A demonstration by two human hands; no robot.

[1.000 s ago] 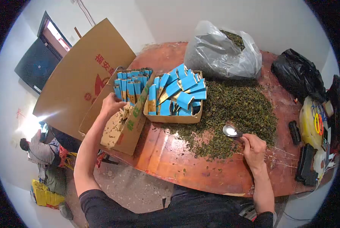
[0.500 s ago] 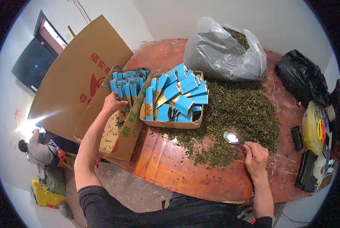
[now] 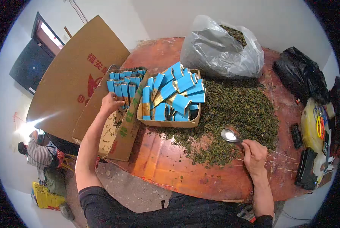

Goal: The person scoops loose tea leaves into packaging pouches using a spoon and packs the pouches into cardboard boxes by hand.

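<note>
My left hand (image 3: 112, 103) is at the near end of the rows of blue and gold packets (image 3: 120, 86) standing in the long cardboard box (image 3: 125, 129); its fingers are bent against a packet, and whether they grip it is hard to tell. Loose leaves lie on the box's bottom below it. My right hand (image 3: 255, 155) is closed around the handle of a metal spoon (image 3: 229, 135), whose bowl is over the heap of dark green dried leaves (image 3: 238, 110). Between my hands, a smaller open carton (image 3: 171, 123) holds several blue and gold packets lying in a jumble.
At the back of the red-brown table (image 3: 154, 159) stands a clear plastic bag (image 3: 215, 53) of leaves. A black bag (image 3: 302, 74), a yellow item (image 3: 312, 123) and black objects are on the right. A large cardboard flap (image 3: 78, 72) rises at left; beyond it is another person (image 3: 41, 152).
The whole view has shifted slightly, moving the boxes a little to the left. My left hand stays by the packets in the long box, and my right hand still holds the spoon over the leaves.
</note>
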